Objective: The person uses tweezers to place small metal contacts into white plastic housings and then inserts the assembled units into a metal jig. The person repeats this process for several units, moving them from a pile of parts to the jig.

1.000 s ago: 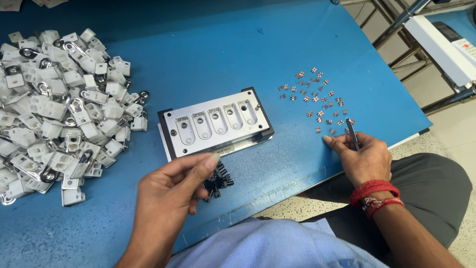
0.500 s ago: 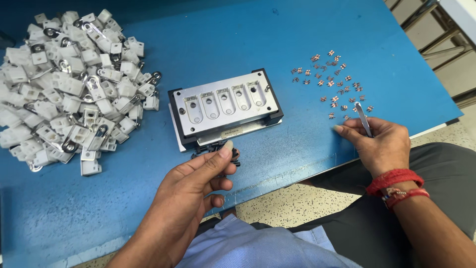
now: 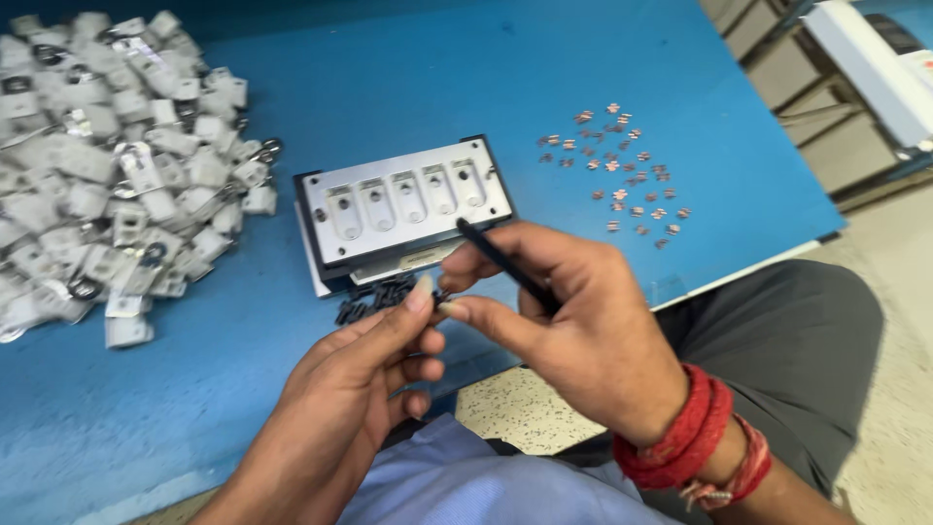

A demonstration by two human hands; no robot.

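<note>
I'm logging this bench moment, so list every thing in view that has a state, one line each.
Metal fixture plate: flat on the blue table, its five slots look filled.
Black small parts: heaped at the plate's front edge.
Grey-white parts: loose pile, left.
Small copper pieces: scattered, right.
Left hand: fingertips pinched at the black parts.
Right hand: grips a thin black tool.

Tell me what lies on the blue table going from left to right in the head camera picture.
Pile of pale grey plastic parts → metal plate with five shaped slots → scatter of tiny copper-coloured pieces. In front of the plate, the left hand and the right hand meet over small black parts; the right holds a thin black tool.
</note>
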